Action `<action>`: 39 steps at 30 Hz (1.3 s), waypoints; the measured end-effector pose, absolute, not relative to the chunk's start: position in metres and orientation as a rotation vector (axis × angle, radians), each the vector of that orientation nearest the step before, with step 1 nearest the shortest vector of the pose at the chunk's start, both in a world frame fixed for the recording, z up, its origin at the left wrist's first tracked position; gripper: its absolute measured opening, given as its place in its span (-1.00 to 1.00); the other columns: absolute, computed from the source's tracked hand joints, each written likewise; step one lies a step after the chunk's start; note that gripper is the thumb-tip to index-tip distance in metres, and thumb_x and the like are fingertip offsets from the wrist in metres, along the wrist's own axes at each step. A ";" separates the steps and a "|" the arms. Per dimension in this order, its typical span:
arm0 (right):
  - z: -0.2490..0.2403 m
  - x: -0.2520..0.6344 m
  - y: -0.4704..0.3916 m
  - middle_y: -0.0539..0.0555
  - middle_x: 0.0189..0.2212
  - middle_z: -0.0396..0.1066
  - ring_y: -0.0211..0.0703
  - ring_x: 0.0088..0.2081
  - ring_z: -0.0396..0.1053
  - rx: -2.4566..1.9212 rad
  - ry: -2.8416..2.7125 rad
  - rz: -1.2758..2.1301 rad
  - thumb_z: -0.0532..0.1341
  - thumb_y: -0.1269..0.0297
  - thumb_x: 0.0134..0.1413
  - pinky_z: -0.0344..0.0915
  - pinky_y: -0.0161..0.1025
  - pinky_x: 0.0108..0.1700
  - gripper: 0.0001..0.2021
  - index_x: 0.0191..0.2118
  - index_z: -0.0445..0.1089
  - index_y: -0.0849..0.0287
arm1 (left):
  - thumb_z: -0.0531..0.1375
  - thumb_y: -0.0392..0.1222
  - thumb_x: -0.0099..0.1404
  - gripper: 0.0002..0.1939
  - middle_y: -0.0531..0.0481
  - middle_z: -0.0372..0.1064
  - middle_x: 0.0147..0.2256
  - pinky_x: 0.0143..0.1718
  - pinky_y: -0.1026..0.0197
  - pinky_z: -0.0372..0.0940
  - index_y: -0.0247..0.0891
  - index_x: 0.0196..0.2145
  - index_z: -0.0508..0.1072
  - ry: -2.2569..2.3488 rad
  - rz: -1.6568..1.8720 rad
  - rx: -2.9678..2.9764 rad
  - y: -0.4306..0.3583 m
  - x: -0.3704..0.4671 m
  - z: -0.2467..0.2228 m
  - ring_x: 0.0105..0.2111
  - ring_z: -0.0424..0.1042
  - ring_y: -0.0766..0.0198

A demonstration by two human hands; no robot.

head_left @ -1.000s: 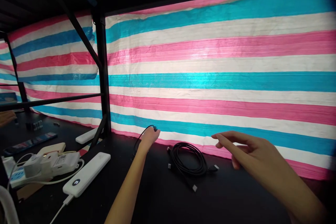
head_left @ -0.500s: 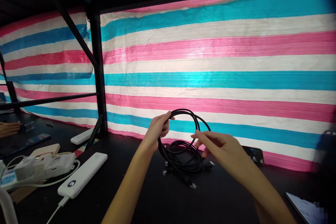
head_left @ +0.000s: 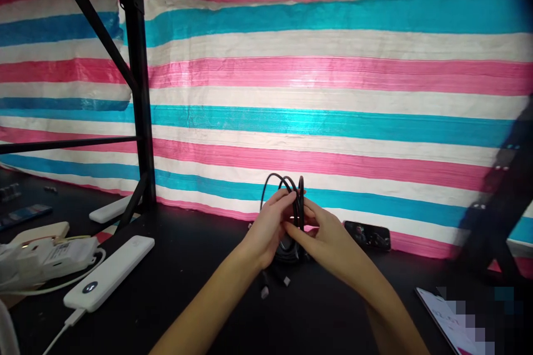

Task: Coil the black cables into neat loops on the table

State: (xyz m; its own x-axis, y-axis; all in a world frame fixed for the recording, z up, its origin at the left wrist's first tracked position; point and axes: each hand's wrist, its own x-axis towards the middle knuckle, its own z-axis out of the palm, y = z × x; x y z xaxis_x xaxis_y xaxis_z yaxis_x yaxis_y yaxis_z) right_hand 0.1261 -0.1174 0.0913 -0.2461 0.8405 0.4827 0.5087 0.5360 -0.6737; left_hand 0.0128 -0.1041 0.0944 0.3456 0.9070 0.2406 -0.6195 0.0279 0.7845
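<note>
A coiled black cable (head_left: 300, 199) stands in several loops between my hands, above the black table. My left hand (head_left: 272, 227) is closed around the loops from the left. From the right, my right hand (head_left: 322, 230) has its thumb and fingers closed on the same coil, close against the left hand. Behind and below them, more black cable (head_left: 287, 255) lies coiled on the table, partly hidden by my hands. Small light-coloured connector ends (head_left: 265, 291) stick out towards me from that pile.
A phone (head_left: 367, 235) lies behind my right hand, and another lit phone (head_left: 443, 313) is at the right. To the left are a white power bank (head_left: 110, 272) with a cable and white power adapters (head_left: 54, 258). A black metal post (head_left: 140, 105) stands before striped sheeting (head_left: 312, 116).
My hands have come together, and the held cable has gone from a wide, open loop to a narrower upright bundle. The camera view has turned slightly right.
</note>
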 end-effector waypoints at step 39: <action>0.105 0.171 -0.094 -0.06 -0.47 0.28 -0.37 -0.67 0.30 -0.872 -1.073 0.616 0.18 -0.05 -0.02 0.22 -0.42 -0.72 -0.60 -0.13 0.31 0.11 | -0.04 -0.14 0.34 -0.82 0.26 -0.15 -0.78 -0.81 0.39 -0.26 -0.24 -0.37 0.23 0.387 1.971 0.890 -0.084 -0.054 0.114 -0.85 -0.15 0.50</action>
